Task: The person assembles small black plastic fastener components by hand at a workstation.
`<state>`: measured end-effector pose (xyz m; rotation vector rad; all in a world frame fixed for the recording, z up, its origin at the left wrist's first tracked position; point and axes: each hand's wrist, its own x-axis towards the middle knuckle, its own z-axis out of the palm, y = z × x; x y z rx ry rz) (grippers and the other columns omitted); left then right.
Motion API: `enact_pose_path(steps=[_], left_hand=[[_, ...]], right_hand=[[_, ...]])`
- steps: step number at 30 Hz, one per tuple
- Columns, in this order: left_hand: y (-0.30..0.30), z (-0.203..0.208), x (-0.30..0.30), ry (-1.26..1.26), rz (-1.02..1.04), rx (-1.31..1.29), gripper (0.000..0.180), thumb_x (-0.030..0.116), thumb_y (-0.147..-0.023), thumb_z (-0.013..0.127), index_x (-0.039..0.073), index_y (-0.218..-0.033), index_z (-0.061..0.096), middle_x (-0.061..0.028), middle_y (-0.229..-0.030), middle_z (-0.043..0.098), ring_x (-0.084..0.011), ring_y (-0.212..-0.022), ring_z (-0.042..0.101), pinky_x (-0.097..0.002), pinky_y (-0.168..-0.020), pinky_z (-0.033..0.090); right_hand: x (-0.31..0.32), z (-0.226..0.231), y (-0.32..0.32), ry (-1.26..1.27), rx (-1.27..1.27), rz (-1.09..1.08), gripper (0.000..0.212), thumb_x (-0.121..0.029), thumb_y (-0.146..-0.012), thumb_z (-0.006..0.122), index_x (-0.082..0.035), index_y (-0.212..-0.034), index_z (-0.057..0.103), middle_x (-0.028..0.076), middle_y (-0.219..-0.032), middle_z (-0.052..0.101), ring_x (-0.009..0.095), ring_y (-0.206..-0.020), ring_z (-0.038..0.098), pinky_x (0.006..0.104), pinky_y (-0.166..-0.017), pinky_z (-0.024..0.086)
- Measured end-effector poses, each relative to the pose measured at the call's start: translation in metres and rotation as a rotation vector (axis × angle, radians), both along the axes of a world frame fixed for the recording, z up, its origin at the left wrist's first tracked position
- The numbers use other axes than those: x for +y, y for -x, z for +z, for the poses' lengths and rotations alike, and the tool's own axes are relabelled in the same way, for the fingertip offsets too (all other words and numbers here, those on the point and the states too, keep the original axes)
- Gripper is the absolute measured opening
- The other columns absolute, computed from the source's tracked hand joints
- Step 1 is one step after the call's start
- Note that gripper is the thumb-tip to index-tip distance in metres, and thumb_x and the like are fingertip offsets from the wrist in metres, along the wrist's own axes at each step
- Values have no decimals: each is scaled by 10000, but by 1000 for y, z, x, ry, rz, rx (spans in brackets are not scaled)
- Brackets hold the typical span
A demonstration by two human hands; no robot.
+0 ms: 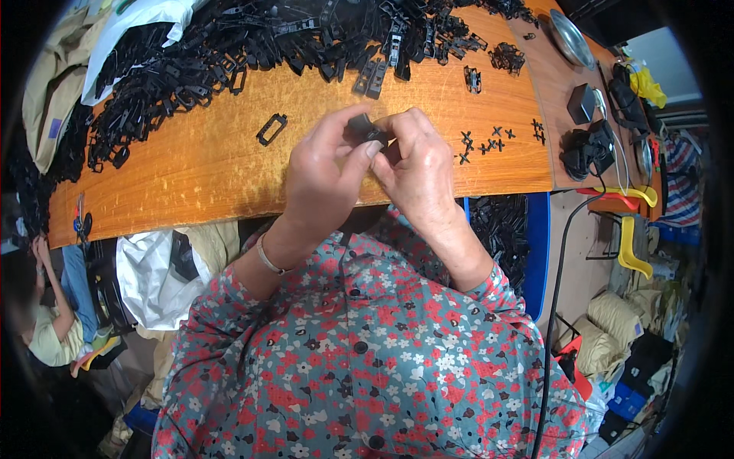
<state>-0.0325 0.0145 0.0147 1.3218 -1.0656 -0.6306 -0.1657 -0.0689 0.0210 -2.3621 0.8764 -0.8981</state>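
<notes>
Above the table's near edge, both hands meet at a small black plastic part [362, 126]. My left hand [325, 168] is closed around it, thumb pressed near its lower end. The fingertips of my right hand [417, 157] pinch at the part's right end; whether they hold a second small piece is hidden. A black rectangular plastic frame [271, 129] lies on the table to the left of my hands. To their right, several small black cross-shaped pieces [489, 144] are scattered. Two black plastic parts [370, 78] lie just beyond my hands.
A large heap of black plastic parts [191, 80] covers the far side of the wooden table [206, 168]. At right stand a metal bowl [571, 38] and a black box [582, 103]. A blue bin [538, 252] of black parts sits below the edge. Another person [57, 321] is at far left.
</notes>
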Motion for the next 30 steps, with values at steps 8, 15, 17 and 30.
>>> enact_pose_path(steps=[8,15,17,30], left_hand=[[-1,0,5,-69,-49,-51,262,-37,-989,613,-46,-1249,638,-72,-1111,707,-124,-1026,679,-272,-927,541],[-25,-2,8,-63,-29,-286,274,84,-995,638,0,-1254,663,-151,-1209,708,-242,-1202,643,-357,-1053,479],[-30,10,7,-116,-182,297,369,271,-1104,530,11,-1339,642,-118,-1244,707,-238,-1205,638,-380,-1092,450],[-23,15,3,-217,-397,311,545,380,-1164,338,-34,-1372,624,-129,-1133,727,-163,-1014,678,-299,-923,544]], right_hand=[[-2,-20,-1,-250,-110,57,417,-50,-787,847,-6,-1152,650,167,-950,686,347,-829,728,418,-672,578],[9,-4,2,-887,-284,243,238,-74,-995,706,20,-1210,667,42,-859,681,79,-713,648,266,-640,537],[14,-1,6,-939,-264,286,217,-82,-1023,671,23,-1213,671,28,-849,675,73,-696,640,259,-636,533],[35,-7,-7,-909,-262,401,135,-47,-1037,628,43,-1122,682,30,-872,685,96,-704,666,233,-648,540]])
